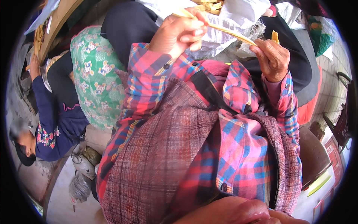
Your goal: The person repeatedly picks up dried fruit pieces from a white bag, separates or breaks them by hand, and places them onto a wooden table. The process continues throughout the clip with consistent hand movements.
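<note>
A narrow pale yellow strip of dried plant-like material (230, 32) runs between my two hands, sloping down to the right. My left hand (181, 30) pinches its left part, palm towards me, and a flatter end shows past the fingers. The thumb and forefinger of my right hand (271, 58) grip the other part. A yellow end (275, 37) also sticks up behind the right hand; whether it belongs to the same strip, I cannot tell. Beyond my hands, a white woven plastic sack (237, 12) lies between my knees, with a pile of similar yellow strips (211, 6) on it.
A green cushion-like bundle with cartoon prints (95, 75) stands at my left. Past it sits another person (60, 120) with a hand at a wooden board (57, 28). Tied plastic bags (82, 179) are behind on the left. At right are a grey and red seat (307, 95) and paving (325, 89).
</note>
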`<state>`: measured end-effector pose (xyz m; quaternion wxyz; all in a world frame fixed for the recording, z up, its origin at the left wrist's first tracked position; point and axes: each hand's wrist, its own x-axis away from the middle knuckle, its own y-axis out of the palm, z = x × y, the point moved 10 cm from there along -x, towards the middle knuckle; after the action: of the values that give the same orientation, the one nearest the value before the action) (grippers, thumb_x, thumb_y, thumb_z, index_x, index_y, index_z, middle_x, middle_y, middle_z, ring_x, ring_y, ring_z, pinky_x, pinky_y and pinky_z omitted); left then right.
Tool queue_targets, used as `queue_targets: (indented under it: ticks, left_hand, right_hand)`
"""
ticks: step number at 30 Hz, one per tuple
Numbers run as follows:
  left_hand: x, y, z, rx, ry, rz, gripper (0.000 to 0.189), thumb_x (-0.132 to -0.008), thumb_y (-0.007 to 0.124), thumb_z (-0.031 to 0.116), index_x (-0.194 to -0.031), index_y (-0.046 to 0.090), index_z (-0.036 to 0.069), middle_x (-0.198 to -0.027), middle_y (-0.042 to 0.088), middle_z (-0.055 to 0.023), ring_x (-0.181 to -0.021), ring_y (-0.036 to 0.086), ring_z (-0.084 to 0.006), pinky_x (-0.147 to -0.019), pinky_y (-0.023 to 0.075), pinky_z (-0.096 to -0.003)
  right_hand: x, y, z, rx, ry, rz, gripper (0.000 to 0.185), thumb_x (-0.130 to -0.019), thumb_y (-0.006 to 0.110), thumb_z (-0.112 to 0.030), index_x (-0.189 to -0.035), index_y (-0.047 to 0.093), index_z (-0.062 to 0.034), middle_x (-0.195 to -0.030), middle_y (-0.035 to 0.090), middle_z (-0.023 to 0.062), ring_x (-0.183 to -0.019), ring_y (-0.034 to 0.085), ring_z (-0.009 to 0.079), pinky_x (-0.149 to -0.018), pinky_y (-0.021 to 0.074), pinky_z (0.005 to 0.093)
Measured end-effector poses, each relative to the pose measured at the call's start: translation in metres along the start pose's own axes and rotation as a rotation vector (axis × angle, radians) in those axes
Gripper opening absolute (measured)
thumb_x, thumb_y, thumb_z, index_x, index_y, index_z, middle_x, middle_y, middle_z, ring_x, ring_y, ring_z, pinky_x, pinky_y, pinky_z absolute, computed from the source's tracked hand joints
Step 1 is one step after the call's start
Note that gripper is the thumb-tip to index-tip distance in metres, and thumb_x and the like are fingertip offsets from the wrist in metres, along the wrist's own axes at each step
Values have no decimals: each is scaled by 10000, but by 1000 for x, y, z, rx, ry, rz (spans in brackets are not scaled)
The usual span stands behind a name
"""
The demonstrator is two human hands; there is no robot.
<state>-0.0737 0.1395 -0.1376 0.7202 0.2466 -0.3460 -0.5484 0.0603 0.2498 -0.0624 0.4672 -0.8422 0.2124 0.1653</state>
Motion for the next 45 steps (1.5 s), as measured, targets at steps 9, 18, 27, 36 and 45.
queue_targets:
  ticks: [9,18,27,36,45]
  left_hand:
    - [5,11,69,-637,196,-38,606,-954,425,414,-1325,411,-64,-1201,565,-236,-1141,559,-299,-1008,390,-354]
    - [-6,59,-30,-288,-307,-154,367,-1011,392,299,-1181,539,9,-753,587,-75,-557,477,-74,-489,389,-198]
    - [17,70,-45,-220,-333,-324,389,-999,375,210,-1260,439,-70,-536,361,26,-396,310,-28,-380,284,-173]
    - [-2,70,10,-752,302,-50,215,-949,520,62,-1136,591,-17,-907,603,-68,-711,563,-101,-610,454,-208]
    - [-10,32,-5,-579,262,158,200,-921,582,67,-1098,631,-11,-928,645,-48,-565,498,-32,-491,405,-164]
  right_hand:
    - [-16,-12,-35,129,-290,-29,266,-651,784,-214,-814,621,-82,-589,497,11,-528,542,180,-476,437,308]
    - [-26,-3,-76,125,-512,-85,371,-625,756,-213,-934,629,-52,-650,466,17,-578,518,183,-488,421,307]
    - [-18,4,-24,231,-317,-135,318,-737,630,-97,-1053,601,-96,-775,555,37,-734,593,213,-580,498,318]
    - [7,80,-2,-1406,544,-124,441,-997,455,-244,-1403,370,-97,-705,504,20,-534,488,80,-456,438,201]
    - [14,98,0,-1472,738,-88,479,-977,497,-211,-1389,302,-64,-710,548,55,-478,499,101,-424,439,210]
